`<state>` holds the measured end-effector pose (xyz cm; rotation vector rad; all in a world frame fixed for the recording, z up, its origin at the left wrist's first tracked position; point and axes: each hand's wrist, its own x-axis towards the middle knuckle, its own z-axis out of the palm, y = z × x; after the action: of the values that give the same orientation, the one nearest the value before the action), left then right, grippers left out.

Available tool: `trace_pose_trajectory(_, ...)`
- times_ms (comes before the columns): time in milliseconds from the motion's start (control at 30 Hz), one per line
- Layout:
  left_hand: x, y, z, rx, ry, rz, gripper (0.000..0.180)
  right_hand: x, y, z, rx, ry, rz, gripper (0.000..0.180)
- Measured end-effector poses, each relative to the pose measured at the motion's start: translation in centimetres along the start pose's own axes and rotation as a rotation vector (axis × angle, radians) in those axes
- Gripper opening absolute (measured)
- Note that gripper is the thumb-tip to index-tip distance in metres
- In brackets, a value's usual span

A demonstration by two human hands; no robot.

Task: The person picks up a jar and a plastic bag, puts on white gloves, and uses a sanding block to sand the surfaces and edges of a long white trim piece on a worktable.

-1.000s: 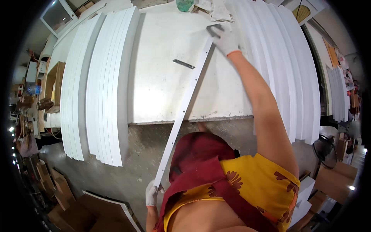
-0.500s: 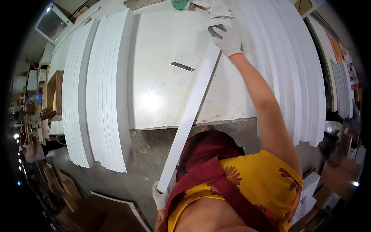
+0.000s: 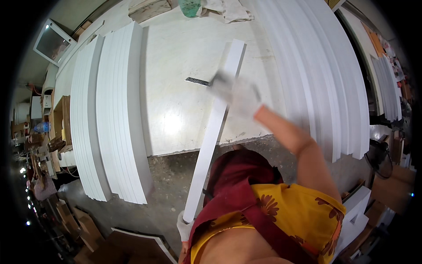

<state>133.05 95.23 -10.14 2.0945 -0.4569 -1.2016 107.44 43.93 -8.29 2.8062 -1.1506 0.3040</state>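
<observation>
A long white board (image 3: 220, 114) lies slanted across the white worktable (image 3: 171, 97), its near end reaching past the edge toward my body. At that near end, my left hand (image 3: 184, 226), in a white glove, is closed around the board. My right hand (image 3: 239, 96), gloved in white with an orange cuff, is over the board's far half and smeared by motion. In its fingers is a dark grey pad (image 3: 221, 79), blurred too, whose exact kind I cannot make out. Just left of the pad, a small black flat strip with light marks (image 3: 196, 81) lies on the table.
Stacked white boards (image 3: 118, 110) stand along the left, and more long white boards (image 3: 325, 83) fill the right side. At the far edge are a green item (image 3: 190, 8), a white cloth (image 3: 237, 11) and a block (image 3: 149, 9). A fan (image 3: 379, 158) stands at the right.
My right hand has come from the board's far end back toward me with the grey pad, uncovering that end. The left hand keeps its hold. The whole view has shifted slightly.
</observation>
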Motion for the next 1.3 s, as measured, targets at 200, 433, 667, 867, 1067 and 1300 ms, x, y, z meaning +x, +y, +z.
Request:
trace_pose_trajectory(200,0.4,0.7,-0.1,-0.027,-0.016,-0.032,0.043,8.9,15.5,7.0,-0.053,0.303,0.563,0.046)
trace_pose_trajectory(433,0.5,1.0,0.2,0.085,0.006,-0.042,0.045,0.0,3.7,3.2,0.238,0.333,0.365,0.052)
trace_pose_trajectory(667,1.7,0.9,-0.9,0.222,-0.062,0.022,0.046,6.0,14.0,7.4,0.24,0.441,0.576,0.044)
trace_pose_trajectory(867,1.3,2.6,0.3,0.137,-0.016,-0.157,0.042,1.4,1.0,0.6,0.176,0.009,0.224,0.043)
trace_pose_trajectory(1067,0.8,5.0,0.9,0.135,-0.011,-0.158,0.036,-0.9,-3.7,-1.8,0.305,-0.053,-0.155,0.046)
trace_pose_trajectory(1300,1.7,0.1,-0.2,0.068,0.031,-0.075,0.038,12.5,18.0,8.2,-0.07,0.222,0.431,0.038)
